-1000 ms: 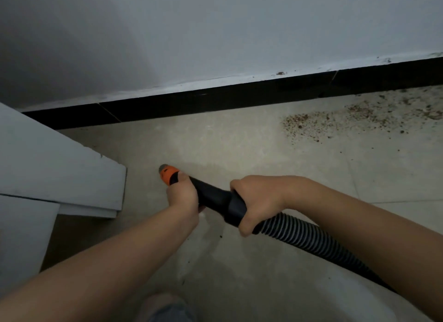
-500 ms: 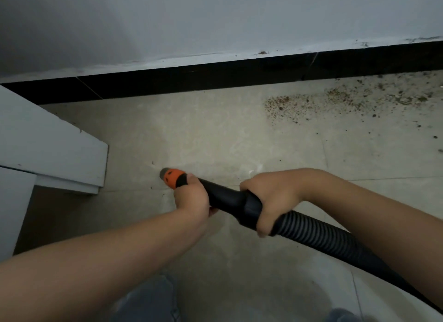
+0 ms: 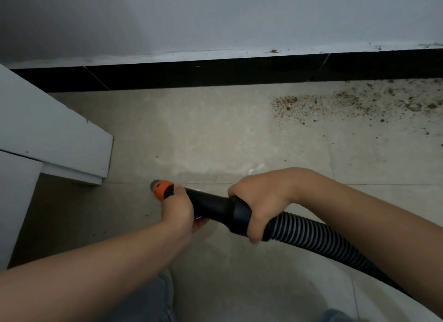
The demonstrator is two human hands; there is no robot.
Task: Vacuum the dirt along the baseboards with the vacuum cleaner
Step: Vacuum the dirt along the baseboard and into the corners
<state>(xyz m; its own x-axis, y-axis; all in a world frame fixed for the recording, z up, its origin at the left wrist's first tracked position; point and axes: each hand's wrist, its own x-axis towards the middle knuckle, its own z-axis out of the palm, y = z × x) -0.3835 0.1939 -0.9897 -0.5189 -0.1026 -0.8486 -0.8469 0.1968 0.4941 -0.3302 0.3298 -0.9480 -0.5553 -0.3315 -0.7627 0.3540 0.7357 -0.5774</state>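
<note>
I hold a black vacuum hose (image 3: pixel 311 235) with both hands, low over the beige tiled floor. Its orange nozzle tip (image 3: pixel 160 190) points left. My left hand (image 3: pixel 178 209) grips the black tube right behind the orange tip. My right hand (image 3: pixel 259 202) grips the collar where the tube meets the ribbed hose. Brown dirt (image 3: pixel 347 103) lies scattered on the tiles at the upper right, beside the black baseboard (image 3: pixel 215 74). The nozzle is well left of and nearer than the dirt.
A white cabinet or furniture corner (image 3: pixel 55 142) juts out at the left, close to the nozzle. A grey-white wall (image 3: pixel 215 17) rises above the baseboard. My knees in jeans (image 3: pixel 153 302) show at the bottom edge.
The view has shifted slightly; the dirt patch and baseboard sit a little lower and further right in frame. Both hands keep the same grip on the hose, nozzle still pointing left.
</note>
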